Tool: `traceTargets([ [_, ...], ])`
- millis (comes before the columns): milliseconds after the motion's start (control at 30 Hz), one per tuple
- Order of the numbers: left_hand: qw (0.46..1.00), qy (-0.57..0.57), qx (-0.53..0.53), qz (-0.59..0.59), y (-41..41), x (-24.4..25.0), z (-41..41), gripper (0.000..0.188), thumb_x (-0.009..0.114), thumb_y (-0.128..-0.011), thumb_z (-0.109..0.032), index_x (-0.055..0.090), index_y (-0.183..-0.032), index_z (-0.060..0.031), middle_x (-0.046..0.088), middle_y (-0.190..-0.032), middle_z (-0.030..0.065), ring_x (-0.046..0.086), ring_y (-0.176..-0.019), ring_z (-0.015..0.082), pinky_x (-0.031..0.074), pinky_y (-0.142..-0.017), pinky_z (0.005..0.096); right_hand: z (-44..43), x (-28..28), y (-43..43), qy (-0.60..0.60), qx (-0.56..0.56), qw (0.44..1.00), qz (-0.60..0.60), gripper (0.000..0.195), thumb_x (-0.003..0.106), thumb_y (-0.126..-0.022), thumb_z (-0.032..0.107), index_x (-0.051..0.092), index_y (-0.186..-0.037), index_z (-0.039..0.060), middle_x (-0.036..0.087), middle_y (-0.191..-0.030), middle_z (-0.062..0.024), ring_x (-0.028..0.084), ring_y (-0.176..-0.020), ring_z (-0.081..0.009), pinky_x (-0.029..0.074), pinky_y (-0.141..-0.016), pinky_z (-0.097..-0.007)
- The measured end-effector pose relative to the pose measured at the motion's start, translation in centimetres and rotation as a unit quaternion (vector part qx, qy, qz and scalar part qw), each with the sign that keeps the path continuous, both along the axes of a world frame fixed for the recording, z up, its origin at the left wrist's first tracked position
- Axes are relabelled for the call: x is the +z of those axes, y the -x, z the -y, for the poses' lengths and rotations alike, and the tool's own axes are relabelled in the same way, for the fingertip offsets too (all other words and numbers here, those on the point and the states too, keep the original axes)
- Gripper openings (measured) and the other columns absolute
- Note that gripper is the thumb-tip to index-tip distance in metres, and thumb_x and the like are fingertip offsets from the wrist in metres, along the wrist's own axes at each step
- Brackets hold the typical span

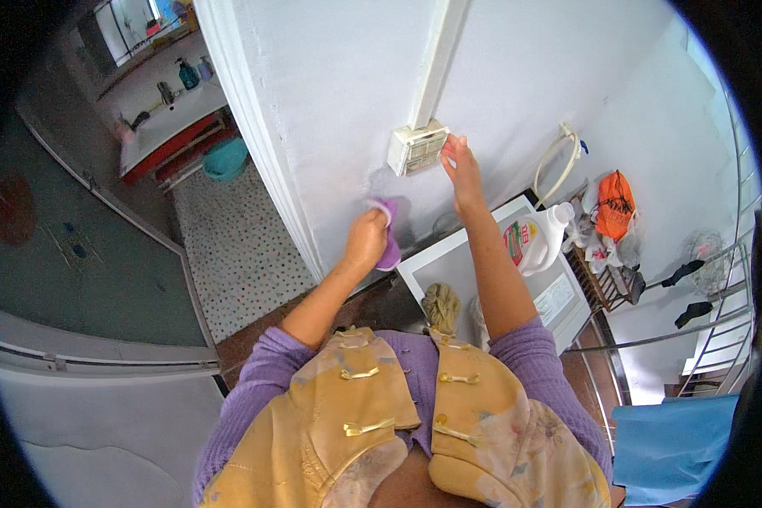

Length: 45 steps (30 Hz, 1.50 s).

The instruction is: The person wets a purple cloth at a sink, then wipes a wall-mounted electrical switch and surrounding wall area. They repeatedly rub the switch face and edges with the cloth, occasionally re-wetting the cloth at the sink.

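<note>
My left hand [366, 239] is closed around a purple cloth [390, 244] with a pale edge, held in front of the white wall just below a wall box. The small off-white electrical box [401, 152] is fixed to the wall, and its hinged cover [425, 147] stands tilted out from it. At the right edge of that cover, the thumb and fingertips of my right hand [463, 168] grip the corner. Whatever is inside the box is mostly hidden behind the cover. A white cable trunking [440, 57] runs up the wall from the box.
Below my right forearm is a white-topped appliance [533, 295] bearing a white plastic jug [543, 238] and a brownish cloth bundle [441, 307]. A pale hose [568, 159] loops on the wall. Bags fill a rack [600, 279] at right. A doorway frame [260, 146] stands left.
</note>
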<state>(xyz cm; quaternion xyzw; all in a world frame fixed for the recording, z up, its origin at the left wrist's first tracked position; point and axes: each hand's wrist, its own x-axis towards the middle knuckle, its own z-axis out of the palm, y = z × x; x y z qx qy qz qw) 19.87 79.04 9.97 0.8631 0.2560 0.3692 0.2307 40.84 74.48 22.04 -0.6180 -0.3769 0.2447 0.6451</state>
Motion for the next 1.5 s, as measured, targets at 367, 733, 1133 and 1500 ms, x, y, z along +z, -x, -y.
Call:
traceTargets([
  [367,0.845,0.518,-0.084,0.104,2.6,6.9,4.1,0.028,0.058,-0.101,-0.024,0.063,-0.118,-0.0026,0.067,-0.106,0.0019,0.06,-0.096,0.0107,0.049,-0.085,0.0291,8.6,-7.9,8.9,0.03,0.212,0.937,-0.275,0.041,0.062,-0.098,0.032,0.062,-0.12,-0.0028,0.067,-0.112,-0.0099,0.061,-0.101,-0.0149,0.048,-0.093,-0.0324],
  [733,0.994,0.097,0.051,-0.006,2.6,12.7,1.0,0.036,0.067,-0.091,-0.006,0.057,-0.125,0.0013,0.062,-0.118,0.0135,0.067,-0.087,0.0203,0.057,-0.073,0.031,7.0,-8.0,5.5,-0.064,0.007,0.962,-0.266,0.03,0.069,-0.089,0.01,0.06,-0.115,0.0003,0.066,-0.097,-0.0073,0.062,-0.089,-0.0166,0.05,-0.085,-0.0294],
  [1133,0.992,-0.113,-0.007,0.058,-1.5,15.0,-1.7,0.06,0.07,-0.089,-0.003,0.045,-0.144,-0.0053,0.043,-0.143,0.0148,0.062,-0.092,0.0172,0.058,-0.076,0.0294,3.9,-4.0,6.7,-0.136,-0.164,0.968,0.134,0.04,0.059,-0.095,0.008,0.054,-0.133,-0.0013,0.045,-0.123,-0.0209,0.057,-0.104,-0.0341,0.05,-0.09,-0.04],
  [1500,0.985,-0.137,0.008,0.103,-3.6,15.7,-2.3,0.03,0.069,-0.091,-0.005,0.058,-0.119,-0.0024,0.056,-0.119,0.0122,0.062,-0.092,0.0167,0.057,-0.074,0.028,1.6,-0.9,7.5,-0.133,-0.226,0.916,0.303,0.043,0.062,-0.089,0.002,0.054,-0.131,-0.005,0.05,-0.117,-0.0242,0.058,-0.102,-0.0392,0.052,-0.083,-0.0436],
])
